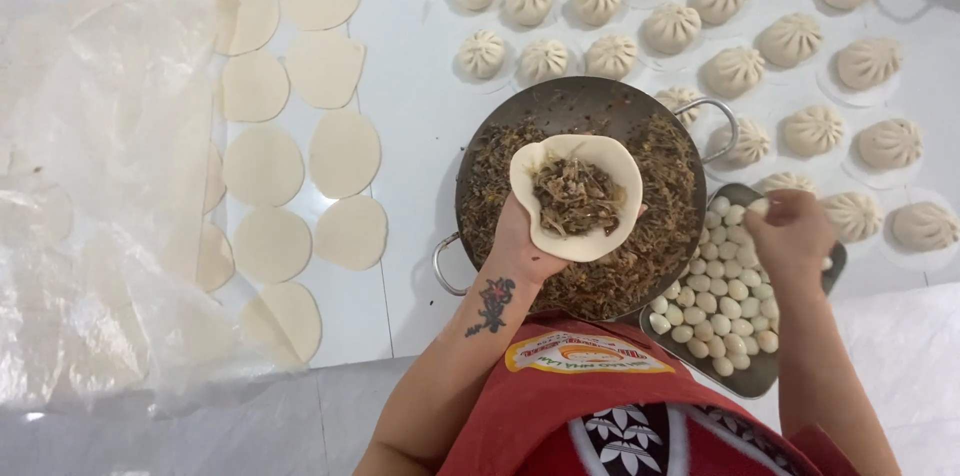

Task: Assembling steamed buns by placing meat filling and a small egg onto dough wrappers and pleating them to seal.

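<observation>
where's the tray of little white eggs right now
In the head view the tray of eggs sits lower right, beside the metal pan, under the right hand.

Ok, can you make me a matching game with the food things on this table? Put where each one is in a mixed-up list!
Things:
1. flat dough rounds
2. pleated buns
3. small white eggs
4. filled dough wrapper

Places:
A. on the grey tray, under the right hand
B. resting in the left hand, over the pan
C. in rows along the far side of the table
D. spread out beside the clear plastic sheet

Pairs: 1-D, 2-C, 3-A, 4-B
</observation>
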